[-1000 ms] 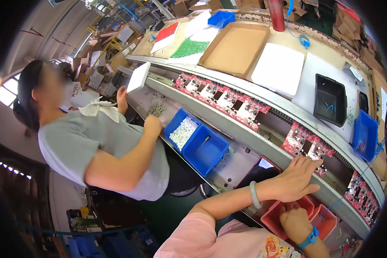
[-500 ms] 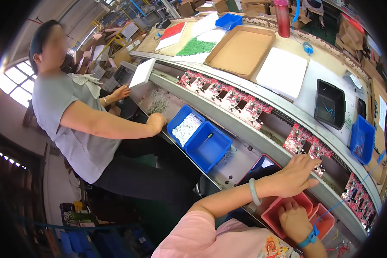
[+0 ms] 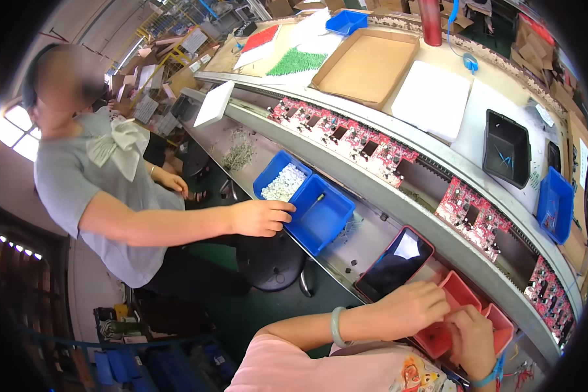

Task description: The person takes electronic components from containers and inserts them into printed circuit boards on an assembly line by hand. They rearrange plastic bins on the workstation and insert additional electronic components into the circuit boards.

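Over a red bin (image 3: 462,293) at the lower right, my two hands meet with fingertips almost touching. My left hand (image 3: 417,310), a pale green bangle on its wrist, has its fingers drawn together. A blue strap circles the wrist of my right hand (image 3: 472,343), whose fingers are pinched too. Whatever small part lies between the fingers is hidden. A second red bin (image 3: 501,332) adjoins the first on the right. Just left of my hands lies a phone-like device (image 3: 393,264) with a dark screen and a red edge. Red circuit boards (image 3: 473,212) sit in the rail beyond.
At left, a co-worker's hand (image 3: 262,217) reaches to a blue bin of white parts (image 3: 265,175); another blue bin (image 3: 326,219) adjoins it. Across the rail are a cardboard tray (image 3: 366,65), white foam sheet (image 3: 431,98), black tray (image 3: 507,149) and blue tray (image 3: 555,206).
My left hand has drawn back from the circuit board to my right hand, uncovering the dark-screened device. My right hand has risen out of the red bin. The co-worker's hand has moved to the blue bin.
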A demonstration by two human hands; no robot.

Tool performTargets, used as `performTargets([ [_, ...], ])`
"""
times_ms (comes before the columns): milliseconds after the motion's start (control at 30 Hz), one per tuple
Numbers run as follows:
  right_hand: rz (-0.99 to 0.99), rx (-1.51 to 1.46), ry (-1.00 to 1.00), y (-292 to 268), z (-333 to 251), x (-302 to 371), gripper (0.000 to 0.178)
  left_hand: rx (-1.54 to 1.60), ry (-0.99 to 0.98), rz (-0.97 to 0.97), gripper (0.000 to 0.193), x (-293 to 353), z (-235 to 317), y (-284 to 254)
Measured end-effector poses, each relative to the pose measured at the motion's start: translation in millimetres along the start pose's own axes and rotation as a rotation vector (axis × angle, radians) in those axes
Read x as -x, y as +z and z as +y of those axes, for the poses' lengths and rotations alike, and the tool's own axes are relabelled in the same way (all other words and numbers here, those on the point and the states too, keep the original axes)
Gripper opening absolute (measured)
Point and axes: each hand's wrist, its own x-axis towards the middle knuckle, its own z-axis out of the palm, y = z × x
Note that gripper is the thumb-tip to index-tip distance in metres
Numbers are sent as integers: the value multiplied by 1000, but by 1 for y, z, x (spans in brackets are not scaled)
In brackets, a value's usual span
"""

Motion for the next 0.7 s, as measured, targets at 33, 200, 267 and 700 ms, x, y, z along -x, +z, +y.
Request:
performTargets([
  [33, 43, -121, 50, -4, 4, 6, 14, -60, 81, -128, 23, -2, 3, 1],
  [200, 215, -284, 364, -22, -6, 39, 14, -113, 369, -429, 18, -20, 11, 42],
  [267, 223, -371, 487, -15, -2, 43, 13, -114, 395, -452, 19, -19, 9, 67],
  [700, 433, -212, 227, -35, 40, 28, 13, -306, 337, -729, 6, -37, 6, 66],
])
